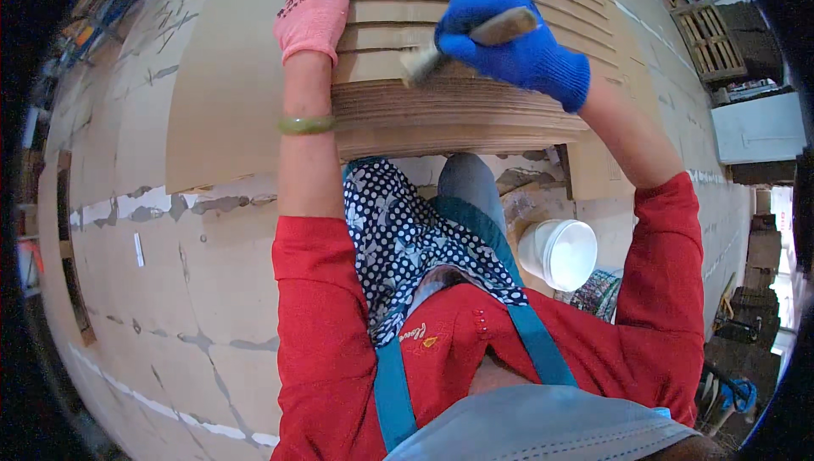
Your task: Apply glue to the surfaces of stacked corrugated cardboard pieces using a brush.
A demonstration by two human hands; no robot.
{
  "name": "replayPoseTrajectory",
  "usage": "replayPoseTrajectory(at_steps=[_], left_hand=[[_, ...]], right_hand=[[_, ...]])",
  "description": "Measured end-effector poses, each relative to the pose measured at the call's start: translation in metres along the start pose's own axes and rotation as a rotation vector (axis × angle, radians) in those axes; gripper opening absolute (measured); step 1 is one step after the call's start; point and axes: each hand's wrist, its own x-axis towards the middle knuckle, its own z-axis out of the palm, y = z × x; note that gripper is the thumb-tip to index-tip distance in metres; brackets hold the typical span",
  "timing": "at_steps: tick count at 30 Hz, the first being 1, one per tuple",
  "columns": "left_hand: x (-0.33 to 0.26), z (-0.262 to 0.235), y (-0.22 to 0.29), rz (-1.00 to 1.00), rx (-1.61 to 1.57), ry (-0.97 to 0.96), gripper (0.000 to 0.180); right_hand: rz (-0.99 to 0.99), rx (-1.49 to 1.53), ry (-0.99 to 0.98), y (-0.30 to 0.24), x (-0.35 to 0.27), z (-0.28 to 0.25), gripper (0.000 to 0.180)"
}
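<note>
My right hand (515, 47), in a blue knit glove, is closed around the handle of a brush (506, 27). Its pale bristle end (421, 65) points down and left over the near edge of a cardboard stack (458, 105); motion blurs it, so contact is unclear. On top of the stack, sheets lie fanned in overlapping strips (475, 13). My left hand (314, 19), in a pink glove with a dark thumb tip, rests at the strips' left ends beside a broad cardboard sheet (225, 88). Its thumb is stretched out apart from the fingers, whose tips are hidden.
A white bucket (570, 255) stands near my right side, below the stack. Cracked floor (186, 291) with white lines spreads to the left. At the far right are a wooden pallet (709, 41) and a white box (761, 128).
</note>
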Motion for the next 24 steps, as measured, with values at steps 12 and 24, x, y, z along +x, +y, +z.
replayPoseTrajectory(at_steps=[12, 24], left_hand=[[0.001, -0.003, 0.003, -0.034, 0.0, -0.045, 0.067], [0.007, 0.0, 0.008, 0.01, 0.019, -0.032, 0.071]], right_hand=[[-0.206, -0.166, 0.217, 0.023, -0.007, 0.005, 0.007], [-0.157, -0.109, 0.5, 0.045, -0.001, -0.008, 0.017]])
